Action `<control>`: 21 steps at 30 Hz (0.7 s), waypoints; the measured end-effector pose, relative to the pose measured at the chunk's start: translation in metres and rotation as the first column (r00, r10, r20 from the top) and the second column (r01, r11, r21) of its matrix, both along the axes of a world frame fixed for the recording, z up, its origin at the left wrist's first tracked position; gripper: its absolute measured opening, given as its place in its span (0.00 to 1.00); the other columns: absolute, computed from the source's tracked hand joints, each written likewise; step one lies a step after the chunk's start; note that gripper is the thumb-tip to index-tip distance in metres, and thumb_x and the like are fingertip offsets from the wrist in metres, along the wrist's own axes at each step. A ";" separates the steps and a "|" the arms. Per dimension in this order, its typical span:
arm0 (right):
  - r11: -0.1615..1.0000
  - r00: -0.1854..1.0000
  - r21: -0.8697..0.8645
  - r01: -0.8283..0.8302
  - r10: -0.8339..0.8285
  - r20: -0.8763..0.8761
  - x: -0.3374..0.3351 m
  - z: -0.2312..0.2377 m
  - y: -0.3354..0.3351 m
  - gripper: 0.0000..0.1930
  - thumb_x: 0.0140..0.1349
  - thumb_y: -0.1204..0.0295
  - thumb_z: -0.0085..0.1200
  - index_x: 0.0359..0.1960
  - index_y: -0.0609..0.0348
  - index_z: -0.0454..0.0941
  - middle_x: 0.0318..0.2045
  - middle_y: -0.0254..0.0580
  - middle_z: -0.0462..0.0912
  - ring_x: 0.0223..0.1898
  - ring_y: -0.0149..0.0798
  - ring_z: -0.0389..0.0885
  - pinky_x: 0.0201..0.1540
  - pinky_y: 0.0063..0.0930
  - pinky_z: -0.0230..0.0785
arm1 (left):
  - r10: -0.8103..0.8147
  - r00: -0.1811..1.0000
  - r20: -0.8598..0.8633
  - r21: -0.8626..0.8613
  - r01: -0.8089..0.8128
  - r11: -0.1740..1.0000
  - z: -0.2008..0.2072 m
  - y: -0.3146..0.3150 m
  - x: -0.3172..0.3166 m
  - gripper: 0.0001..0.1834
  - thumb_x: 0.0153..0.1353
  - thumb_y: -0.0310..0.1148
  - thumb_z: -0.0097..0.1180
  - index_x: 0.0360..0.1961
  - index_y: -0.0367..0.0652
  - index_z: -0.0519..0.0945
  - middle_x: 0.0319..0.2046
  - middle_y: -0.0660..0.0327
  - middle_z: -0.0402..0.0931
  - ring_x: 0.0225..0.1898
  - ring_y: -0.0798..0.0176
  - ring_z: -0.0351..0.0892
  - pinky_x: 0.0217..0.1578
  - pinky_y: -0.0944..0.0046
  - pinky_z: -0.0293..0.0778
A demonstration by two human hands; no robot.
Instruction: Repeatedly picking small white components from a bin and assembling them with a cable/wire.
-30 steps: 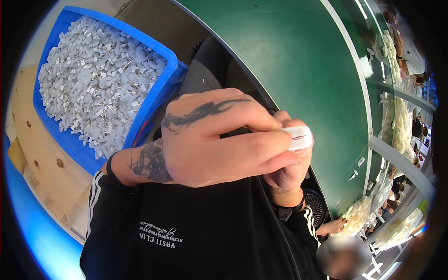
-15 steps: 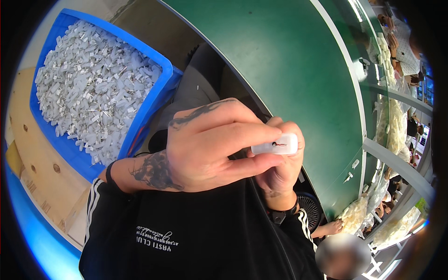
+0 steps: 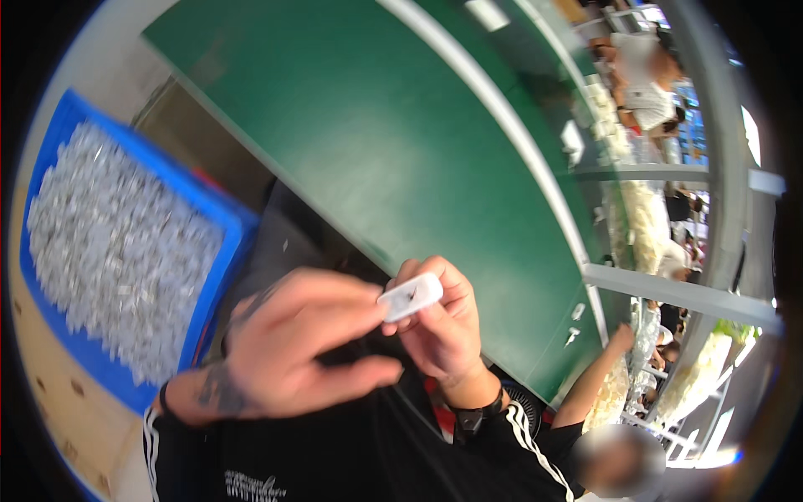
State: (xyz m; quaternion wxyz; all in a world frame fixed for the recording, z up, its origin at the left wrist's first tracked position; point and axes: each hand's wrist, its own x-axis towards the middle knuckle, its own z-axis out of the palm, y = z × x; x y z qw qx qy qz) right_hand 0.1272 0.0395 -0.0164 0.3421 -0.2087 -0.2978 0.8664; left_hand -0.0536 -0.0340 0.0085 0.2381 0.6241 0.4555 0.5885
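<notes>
A small white plastic casing (image 3: 411, 297) with a dark mark on its upper face, perhaps a bit of wire, is held between the thumb and fingers of my right hand (image 3: 443, 326). My left hand (image 3: 309, 347) is beside it, blurred by motion. Its fingertips reach the casing's left end, and whether they touch cannot be told. The left thumb stands well apart from the fingers, with nothing in the gap. At the left, a blue crate (image 3: 236, 243) is heaped with small translucent white plastic pieces (image 3: 125, 251).
A green table (image 3: 335, 125) stretches ahead, with a white strip (image 3: 502, 109) along it. Two small white pieces (image 3: 577, 311) lie near its right side. Another person's arm (image 3: 590, 385) reaches in at the lower right. Metal frame bars (image 3: 677, 293) stand beyond, and a fan (image 3: 527, 406) sits below.
My left thumb has come off the casing and spread away, while the right hand keeps hold. The view has shifted, showing more of the green table, and both hands appear lower and farther left.
</notes>
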 end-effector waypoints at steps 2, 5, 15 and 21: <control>0.990 0.955 0.099 0.099 -0.123 0.269 -0.003 0.018 0.041 0.05 0.62 0.77 0.54 0.38 0.62 0.73 0.33 0.40 0.78 0.30 0.31 0.79 0.33 0.26 0.77 | -0.088 0.992 -0.094 0.139 0.101 0.985 0.020 -0.019 -0.028 0.29 0.43 0.39 0.75 0.43 0.35 0.76 0.37 0.47 0.76 0.31 0.57 0.80 0.27 0.68 0.77; 0.895 0.802 0.436 0.093 -0.326 0.500 0.006 0.008 0.152 0.06 0.62 0.70 0.55 0.34 0.61 0.76 0.28 0.36 0.79 0.24 0.29 0.78 0.30 0.24 0.74 | -0.066 0.996 0.067 0.507 0.023 0.862 0.049 -0.036 -0.045 0.17 0.48 0.37 0.71 0.36 0.47 0.77 0.30 0.61 0.74 0.30 0.60 0.78 0.23 0.68 0.75; 0.940 0.822 0.082 0.331 -0.330 0.464 0.124 -0.074 0.497 0.07 0.66 0.75 0.49 0.38 0.68 0.76 0.31 0.41 0.79 0.34 0.34 0.80 0.42 0.23 0.80 | 0.712 0.669 -0.213 0.625 -0.467 0.626 0.108 -0.140 -0.096 0.08 0.58 0.36 0.56 0.36 0.46 0.78 0.28 0.64 0.75 0.29 0.61 0.73 0.28 0.60 0.68; 0.826 0.600 0.409 0.387 -0.562 0.569 0.131 -0.098 0.456 0.19 0.65 0.72 0.49 0.56 0.66 0.67 0.47 0.45 0.74 0.45 0.36 0.76 0.53 0.30 0.74 | 0.909 0.220 -0.353 0.050 -0.966 0.254 0.032 -0.147 -0.246 0.09 0.57 0.24 0.59 0.40 0.42 0.82 0.31 0.61 0.78 0.28 0.69 0.75 0.28 0.73 0.70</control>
